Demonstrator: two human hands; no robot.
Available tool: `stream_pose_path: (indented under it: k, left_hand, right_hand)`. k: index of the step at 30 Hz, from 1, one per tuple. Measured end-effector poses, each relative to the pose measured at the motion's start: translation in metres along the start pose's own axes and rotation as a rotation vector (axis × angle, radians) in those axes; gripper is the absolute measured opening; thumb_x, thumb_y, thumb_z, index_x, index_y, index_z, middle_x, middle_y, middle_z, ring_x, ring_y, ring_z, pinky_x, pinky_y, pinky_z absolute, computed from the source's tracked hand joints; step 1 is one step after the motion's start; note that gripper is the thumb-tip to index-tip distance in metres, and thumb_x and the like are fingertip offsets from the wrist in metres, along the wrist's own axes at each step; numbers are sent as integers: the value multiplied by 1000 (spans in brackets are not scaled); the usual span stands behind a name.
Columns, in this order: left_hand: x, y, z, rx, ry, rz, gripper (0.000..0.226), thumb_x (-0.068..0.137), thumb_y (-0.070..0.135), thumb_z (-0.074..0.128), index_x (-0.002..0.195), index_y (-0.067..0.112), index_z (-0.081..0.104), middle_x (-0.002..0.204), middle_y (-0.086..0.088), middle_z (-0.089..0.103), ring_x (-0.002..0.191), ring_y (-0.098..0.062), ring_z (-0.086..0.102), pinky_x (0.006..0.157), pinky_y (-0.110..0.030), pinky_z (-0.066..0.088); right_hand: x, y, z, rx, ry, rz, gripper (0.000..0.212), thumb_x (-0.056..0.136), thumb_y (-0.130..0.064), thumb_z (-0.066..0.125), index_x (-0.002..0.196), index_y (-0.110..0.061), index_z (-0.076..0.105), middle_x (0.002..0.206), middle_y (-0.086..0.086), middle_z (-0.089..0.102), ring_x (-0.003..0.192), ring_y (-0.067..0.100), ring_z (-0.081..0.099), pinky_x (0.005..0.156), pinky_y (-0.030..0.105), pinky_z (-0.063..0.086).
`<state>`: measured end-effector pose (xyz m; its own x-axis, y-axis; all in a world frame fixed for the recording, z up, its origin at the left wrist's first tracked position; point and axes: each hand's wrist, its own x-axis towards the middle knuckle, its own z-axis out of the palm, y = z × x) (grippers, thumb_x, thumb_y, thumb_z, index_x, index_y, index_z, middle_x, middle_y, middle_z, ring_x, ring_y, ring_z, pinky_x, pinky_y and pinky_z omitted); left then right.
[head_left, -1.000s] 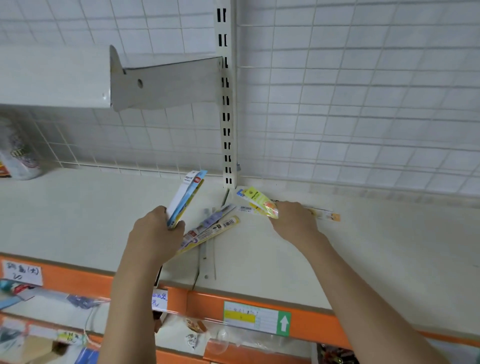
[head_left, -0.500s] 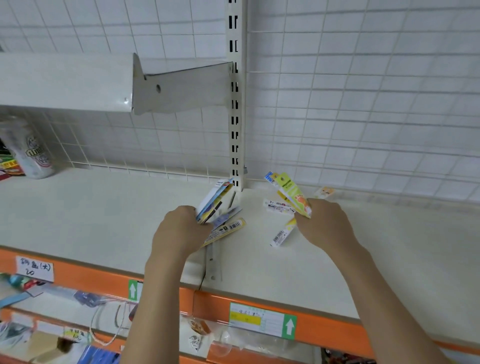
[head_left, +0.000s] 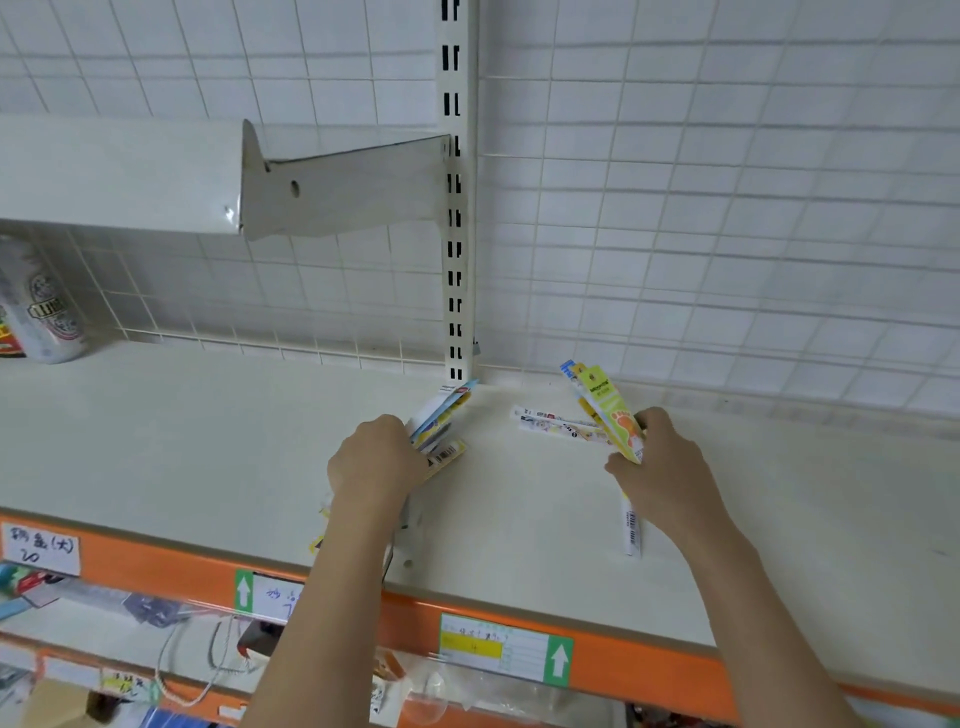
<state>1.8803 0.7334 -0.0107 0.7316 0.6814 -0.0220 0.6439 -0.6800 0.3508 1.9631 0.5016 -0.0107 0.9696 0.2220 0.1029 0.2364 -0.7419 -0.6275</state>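
On the cream shelf (head_left: 208, 441), my left hand (head_left: 376, 462) grips a fanned bunch of flat product packs (head_left: 441, 415), blue, white and yellow, with a barcode showing. My right hand (head_left: 662, 467) holds a second bunch of packs (head_left: 605, 402), the front one yellow-green with an orange foot print, standing upright. Two white packs (head_left: 556, 423) lie flat on the shelf between my hands, near the back. A long white pack (head_left: 631, 527) lies under my right wrist.
A slotted white upright (head_left: 457, 208) rises at the back centre with a shelf bracket (head_left: 337, 187) to its left. White wire grid lines the back wall. A can (head_left: 44, 312) stands at far left. The orange shelf edge (head_left: 623, 660) carries price labels; a cluttered lower shelf shows below.
Both hands have stayed on the shelf with their bunches. My right hand has moved right and back a little, uncovering the flat packs. The camera has shifted left and nearer.
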Motion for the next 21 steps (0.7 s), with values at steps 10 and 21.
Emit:
stream_pose_path:
  k: [10,21]
  left_hand:
    - [-11,1,-18,-176,102,60,23,88,24,52,69,13,44,65,-1,49,60,-21,48,47,-24,34]
    - [-26,6,-26,-369,124,63,29,78,24,62,55,8,54,55,-7,61,49,-22,50,45,-23,39]
  right_hand:
    - [-7,2,-2,73,18,-22,41,87,-18,57,126,-23,44,95,1,62,88,29,59,75,37,48]
    - [-9,2,0,77,25,-45,41,89,-20,58,127,-24,43,94,-2,59,86,26,58,69,33,44]
